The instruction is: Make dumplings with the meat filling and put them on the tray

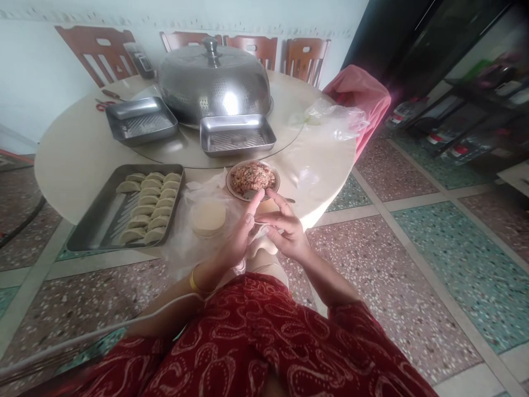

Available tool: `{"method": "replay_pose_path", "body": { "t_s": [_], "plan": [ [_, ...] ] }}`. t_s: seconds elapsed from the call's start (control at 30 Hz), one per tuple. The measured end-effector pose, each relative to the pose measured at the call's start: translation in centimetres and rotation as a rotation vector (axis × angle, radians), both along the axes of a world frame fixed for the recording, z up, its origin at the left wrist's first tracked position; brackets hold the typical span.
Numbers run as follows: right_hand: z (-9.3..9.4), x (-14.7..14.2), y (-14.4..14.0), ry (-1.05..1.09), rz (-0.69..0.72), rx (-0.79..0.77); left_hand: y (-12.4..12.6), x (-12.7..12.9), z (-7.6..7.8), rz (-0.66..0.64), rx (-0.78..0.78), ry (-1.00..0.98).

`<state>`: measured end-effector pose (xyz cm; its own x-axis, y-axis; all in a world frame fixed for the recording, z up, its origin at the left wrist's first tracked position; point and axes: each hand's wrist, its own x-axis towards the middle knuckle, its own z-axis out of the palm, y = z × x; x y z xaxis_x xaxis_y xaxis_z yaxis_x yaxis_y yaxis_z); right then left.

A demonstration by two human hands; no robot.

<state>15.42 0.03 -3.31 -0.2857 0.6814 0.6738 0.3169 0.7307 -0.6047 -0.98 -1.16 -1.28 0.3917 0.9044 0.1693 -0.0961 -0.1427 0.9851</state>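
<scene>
Red paisley clothing [264, 331] lies closest, covering your lap and upper arms. Beyond it, your left hand [241, 236] and right hand [288, 225] come together at the near edge of the tabletop [78, 138], fingers bent and fingertips close to meeting; you cannot tell whether they pinch anything, since the space between your palms is mostly hidden. Just past your fingertips sits a bowl [228, 190] heaped with pinkish, green-flecked minced filling [253, 175]. To your left, round, pale wrappers [209, 216] lie flat on crumpled clear plastic. Farther left, a grey metal tray [93, 234] holds cream-coloured, crescent-shaped dumplings [147, 199] at its right and far side: two full columns and a short third. Their long axes run mostly crosswise, the nearest ones slanting up to the right, while the columns lead away from you. Behind stand two empty steel pans [237, 144] and a shiny domed lid [212, 80] on the round turntable [182, 157]. Wooden chairs [306, 58] line the pale wall [256, 14]; speckled brown and green flooring [363, 264] spreads below, with bottles [463, 149] by a dark rack at your right.
</scene>
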Motion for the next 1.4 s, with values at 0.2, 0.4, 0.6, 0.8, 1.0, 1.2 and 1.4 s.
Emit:
{"method": "replay_pose_path", "body": {
  "t_s": [0.2,0.4,0.6,0.8,1.0,1.2,1.4],
  "plan": [
    [-0.3,-0.8,-0.7,0.207,-0.032,-0.143,0.3,-0.5,-1.0,0.058,0.012,-0.040],
    [0.0,-1.9,-2.1,0.446,-0.046,-0.473,0.3,-2.5,-1.3,0.202,-0.053,0.176],
    [-0.6,-2.9,-2.3,0.461,-0.092,-0.597,0.1,-3.6,-1.1,0.272,-0.061,0.304],
    [-1.7,-3.2,-2.0,0.457,-0.069,-0.703,0.1,-4.3,-1.7,0.291,0.003,0.328],
    [-1.9,-3.2,-1.7,0.413,-0.065,-0.604,0.2,-4.5,-2.0,0.273,-0.011,0.325],
    [-1.9,-3.3,-1.7,0.396,-0.078,-0.626,0.5,-4.3,-2.0,0.310,0.016,0.365],
    [-1.3,-3.3,-1.9,0.315,-0.013,-0.559,0.9,-3.9,-1.5,0.303,0.007,0.385]
  ]
}}
